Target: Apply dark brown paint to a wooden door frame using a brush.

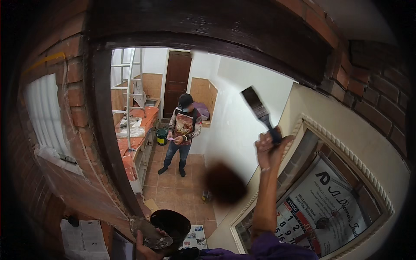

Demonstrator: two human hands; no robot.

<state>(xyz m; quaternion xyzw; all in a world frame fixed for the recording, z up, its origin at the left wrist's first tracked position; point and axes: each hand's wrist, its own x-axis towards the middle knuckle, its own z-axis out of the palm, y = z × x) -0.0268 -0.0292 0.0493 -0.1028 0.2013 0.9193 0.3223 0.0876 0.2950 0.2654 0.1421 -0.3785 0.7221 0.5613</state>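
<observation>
My right hand (272,149) is raised, its fingers wrapped round the dark handle of a paintbrush (258,108). The brush's bristles are dark and point up and left, apart from the dark brown door frame (208,54) overhead. Low in the view, my left hand (146,250) grips a dark paint can (172,223) beside a paint-smeared, greyish rounded surface; part of this hand is hidden. A blurred dark brown patch (225,182) covers part of the view between my hands, and I cannot make out what it is.
Beyond the opening, a person (184,130) stands on the tiled floor (158,188). A ladder (131,95) stands by a covered counter (147,119), with a bucket (161,136) nearby. A framed panel with a calendar (299,216) is close on the right. Brick (74,89) borders the left.
</observation>
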